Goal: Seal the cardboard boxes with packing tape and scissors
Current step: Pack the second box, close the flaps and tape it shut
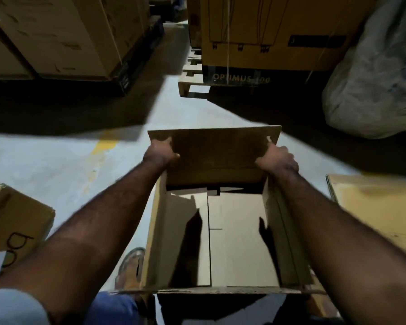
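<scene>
An open brown cardboard box stands on the floor in front of me, with its bottom flaps folded flat inside. Its far flap stands up and tilts toward me. My left hand grips the flap's left edge. My right hand holds the flap's right edge, fingers wrapped behind it. A roll of packing tape lies on the floor by the box's near left corner, partly hidden by my left forearm. No scissors are in view.
A smaller cardboard box sits at the left. Flat cardboard sheets lie at the right. Stacked cartons on pallets fill the back, with a large grey sack at the back right. Grey floor with a yellow line lies ahead.
</scene>
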Available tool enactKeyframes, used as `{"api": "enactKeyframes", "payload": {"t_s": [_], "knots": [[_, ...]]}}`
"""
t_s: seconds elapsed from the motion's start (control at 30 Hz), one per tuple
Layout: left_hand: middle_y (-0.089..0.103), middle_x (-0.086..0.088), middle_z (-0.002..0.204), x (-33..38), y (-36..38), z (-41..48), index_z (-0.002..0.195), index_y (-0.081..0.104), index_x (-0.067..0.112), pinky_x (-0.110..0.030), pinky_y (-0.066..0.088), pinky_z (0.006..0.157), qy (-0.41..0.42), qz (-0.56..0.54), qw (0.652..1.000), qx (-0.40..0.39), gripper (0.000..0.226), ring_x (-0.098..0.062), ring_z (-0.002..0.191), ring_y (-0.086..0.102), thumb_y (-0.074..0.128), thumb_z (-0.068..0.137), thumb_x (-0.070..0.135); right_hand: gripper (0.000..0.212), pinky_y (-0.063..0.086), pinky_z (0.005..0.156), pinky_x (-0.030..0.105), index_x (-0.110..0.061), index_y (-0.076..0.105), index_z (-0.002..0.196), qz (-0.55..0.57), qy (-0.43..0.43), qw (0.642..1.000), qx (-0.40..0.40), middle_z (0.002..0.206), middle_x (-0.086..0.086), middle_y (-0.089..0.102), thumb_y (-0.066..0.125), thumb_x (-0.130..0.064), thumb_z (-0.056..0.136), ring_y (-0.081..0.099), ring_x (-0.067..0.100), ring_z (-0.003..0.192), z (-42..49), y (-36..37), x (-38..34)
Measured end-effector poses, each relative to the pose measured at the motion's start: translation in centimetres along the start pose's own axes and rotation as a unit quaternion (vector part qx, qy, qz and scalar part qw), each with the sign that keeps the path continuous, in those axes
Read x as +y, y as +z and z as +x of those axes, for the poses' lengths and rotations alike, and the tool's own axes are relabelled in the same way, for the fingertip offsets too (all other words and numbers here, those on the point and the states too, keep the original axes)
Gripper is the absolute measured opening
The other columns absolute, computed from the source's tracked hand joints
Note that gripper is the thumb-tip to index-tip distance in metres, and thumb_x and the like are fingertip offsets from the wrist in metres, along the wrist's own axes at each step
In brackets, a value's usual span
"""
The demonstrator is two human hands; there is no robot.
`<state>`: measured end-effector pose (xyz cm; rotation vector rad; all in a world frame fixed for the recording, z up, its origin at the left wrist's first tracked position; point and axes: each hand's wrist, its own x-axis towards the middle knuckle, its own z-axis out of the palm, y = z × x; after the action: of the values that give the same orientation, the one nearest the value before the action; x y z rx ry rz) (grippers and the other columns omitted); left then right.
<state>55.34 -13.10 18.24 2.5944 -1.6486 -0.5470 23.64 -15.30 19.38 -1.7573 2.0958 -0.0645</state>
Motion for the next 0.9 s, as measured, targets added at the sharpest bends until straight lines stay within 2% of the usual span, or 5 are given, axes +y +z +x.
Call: {"api": "enactKeyframes", "payload": {"t_s": [0.13,0.3,0.37,0.7,0.9], "knots": [[0.060,-0.009,0.138,2.0,3.2,-3.8,0.158,0.027,0.040,-0.034,0.058,0.058,0.036,-0.196,0.969,-0.145,0.077,-0.025,0.083,0.067,0.066,0.092,0.053,0.045,0.049,0.085,0.029,-0.027,0.062,0.138,0.107,-0.115,0.972,-0.176,0.122,0.005,0.068,0.066,-0.042,0.096,0.066,0.027,0.102,-2.8,3.1,-0.5],[0.035,-0.014,0.161,0.6,10.7,-11.8,0.161,0.021,0.017,-0.036,0.050,0.097,0.128,0.010,0.933,-0.337,0.072,-0.032,0.132,0.051,0.047,0.103,0.051,0.025,0.051,0.074,0.028,-0.013,0.061,0.128,-0.070,-0.108,0.861,-0.492,0.132,0.014,0.061,0.055,-0.022,0.106,0.065,0.028,0.106,-9.4,7.5,1.9],[0.042,-0.016,0.156,0.3,10.9,-15.0,0.156,0.034,0.011,-0.028,0.053,0.072,0.135,0.086,0.874,-0.459,0.058,-0.026,0.111,0.056,0.043,0.107,0.042,0.043,0.053,0.089,0.031,-0.016,0.058,0.135,-0.124,-0.084,0.820,-0.552,0.144,0.009,0.053,0.062,-0.042,0.100,0.058,0.024,0.117,-11.4,7.3,2.6],[0.054,-0.007,0.146,-0.6,0.1,-21.9,0.140,0.057,0.014,-0.042,0.042,0.109,0.228,0.008,0.942,-0.245,0.081,-0.025,0.130,0.051,0.045,0.090,0.076,0.106,0.032,0.119,0.058,-0.038,0.033,0.156,-0.196,-0.150,0.833,-0.495,0.168,0.001,0.024,0.094,-0.027,0.070,0.024,0.033,0.153,-15.9,-0.6,1.8],[0.042,-0.005,0.156,-1.2,-0.9,-22.4,0.152,0.039,0.028,-0.056,0.032,0.118,0.182,0.000,0.877,-0.445,0.093,-0.033,0.145,0.037,0.086,0.074,0.048,0.111,0.033,0.115,0.066,-0.039,0.035,0.156,-0.238,-0.131,0.817,-0.508,0.166,0.000,0.029,0.096,-0.026,0.064,0.023,0.038,0.152,-18.3,-1.9,1.2]]}}
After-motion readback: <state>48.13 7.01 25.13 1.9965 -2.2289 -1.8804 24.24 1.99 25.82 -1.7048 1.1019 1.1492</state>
